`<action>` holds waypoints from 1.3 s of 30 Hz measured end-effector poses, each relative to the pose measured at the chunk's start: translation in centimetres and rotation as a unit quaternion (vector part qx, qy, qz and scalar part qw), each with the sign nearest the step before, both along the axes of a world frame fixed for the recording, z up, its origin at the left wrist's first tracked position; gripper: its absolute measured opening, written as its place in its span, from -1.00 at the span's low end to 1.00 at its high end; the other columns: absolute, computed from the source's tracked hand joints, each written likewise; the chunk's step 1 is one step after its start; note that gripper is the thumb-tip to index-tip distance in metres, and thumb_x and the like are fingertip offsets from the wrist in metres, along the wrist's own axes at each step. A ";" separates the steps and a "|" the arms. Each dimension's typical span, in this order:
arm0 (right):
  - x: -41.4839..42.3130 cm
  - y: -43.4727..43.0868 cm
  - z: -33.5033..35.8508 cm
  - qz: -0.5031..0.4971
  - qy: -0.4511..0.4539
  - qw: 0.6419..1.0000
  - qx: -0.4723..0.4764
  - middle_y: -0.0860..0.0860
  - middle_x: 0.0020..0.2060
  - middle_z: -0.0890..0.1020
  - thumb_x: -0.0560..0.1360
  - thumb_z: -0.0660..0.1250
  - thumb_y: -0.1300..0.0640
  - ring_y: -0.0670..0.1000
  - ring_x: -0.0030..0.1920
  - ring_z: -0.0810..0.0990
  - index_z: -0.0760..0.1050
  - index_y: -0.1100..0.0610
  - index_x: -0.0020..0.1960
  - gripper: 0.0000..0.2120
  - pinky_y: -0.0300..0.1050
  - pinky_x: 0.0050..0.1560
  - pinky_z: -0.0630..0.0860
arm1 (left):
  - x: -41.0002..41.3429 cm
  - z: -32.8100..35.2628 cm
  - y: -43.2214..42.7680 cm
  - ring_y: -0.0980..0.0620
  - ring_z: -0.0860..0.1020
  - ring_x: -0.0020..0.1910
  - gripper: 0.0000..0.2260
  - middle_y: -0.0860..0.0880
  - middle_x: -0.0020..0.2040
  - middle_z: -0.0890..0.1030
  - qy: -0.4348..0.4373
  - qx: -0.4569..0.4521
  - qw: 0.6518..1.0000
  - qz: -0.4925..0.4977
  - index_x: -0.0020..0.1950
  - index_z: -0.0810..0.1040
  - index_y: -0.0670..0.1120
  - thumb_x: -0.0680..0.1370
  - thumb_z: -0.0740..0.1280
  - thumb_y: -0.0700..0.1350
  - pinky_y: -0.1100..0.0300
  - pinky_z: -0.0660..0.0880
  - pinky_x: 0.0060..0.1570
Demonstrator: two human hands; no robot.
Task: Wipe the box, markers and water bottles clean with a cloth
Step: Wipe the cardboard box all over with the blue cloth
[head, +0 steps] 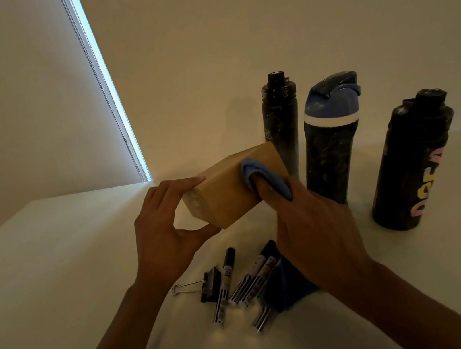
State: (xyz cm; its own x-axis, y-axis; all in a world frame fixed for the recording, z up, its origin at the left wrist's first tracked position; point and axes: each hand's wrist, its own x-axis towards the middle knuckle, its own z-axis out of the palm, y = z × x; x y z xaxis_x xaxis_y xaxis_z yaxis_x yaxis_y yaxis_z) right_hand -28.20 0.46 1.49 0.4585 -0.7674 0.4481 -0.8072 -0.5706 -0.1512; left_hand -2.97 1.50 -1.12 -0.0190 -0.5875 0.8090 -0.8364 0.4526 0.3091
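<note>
Dim white tabletop [58,277]: left hand [165,230] is gripping the cardboard box [227,202] aloft, steadying it while right hand [312,221], clutching blue cloth [252,169], is pressing its side; markers [257,275], water bottles [330,143] waiting nearby.

Tan box [226,196] aloft, blue cloth [252,167] against it; markers [225,283] lying; bottles [331,152] upright.

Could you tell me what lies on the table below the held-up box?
Several markers and a binder clip lie on the table below the box. Beside them is a dark fold of cloth, partly covered by the right hand, so its full extent cannot be seen.
</note>
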 end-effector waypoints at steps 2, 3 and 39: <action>-1.0 -0.9 0.5 -0.041 0.008 0.999 0.021 0.05 0.32 0.38 0.59 0.29 -0.05 -0.02 0.04 0.48 -0.30 -0.21 0.56 -0.16 -0.12 0.01 0.50 | 0.1 -0.1 0.0 0.00 0.56 0.23 -0.35 0.05 0.26 0.60 -0.001 -0.001 1.000 0.006 0.37 0.58 -0.04 0.36 0.62 0.16 -0.09 0.59 0.13; -1.4 -1.0 0.5 -0.064 0.024 0.997 0.022 0.02 0.33 0.37 0.62 0.23 -0.06 -0.04 0.05 0.46 -0.29 -0.19 0.58 -0.21 -0.17 -0.01 0.46 | 0.0 -0.1 0.0 0.00 0.56 0.22 -0.35 0.06 0.26 0.60 -0.002 0.000 1.000 0.009 0.37 0.58 -0.04 0.35 0.63 0.15 -0.09 0.59 0.12; -2.0 -2.1 -1.4 -0.006 -0.154 0.988 -0.020 0.04 -0.02 0.57 0.62 0.24 0.13 -0.01 -0.15 0.52 0.13 -0.02 0.60 -0.41 -0.17 -0.20 0.48 | -0.1 0.1 -0.2 -0.03 0.56 0.21 -0.36 0.07 0.25 0.60 0.013 0.013 1.000 -0.023 0.36 0.59 -0.03 0.35 0.62 0.16 -0.16 0.60 0.08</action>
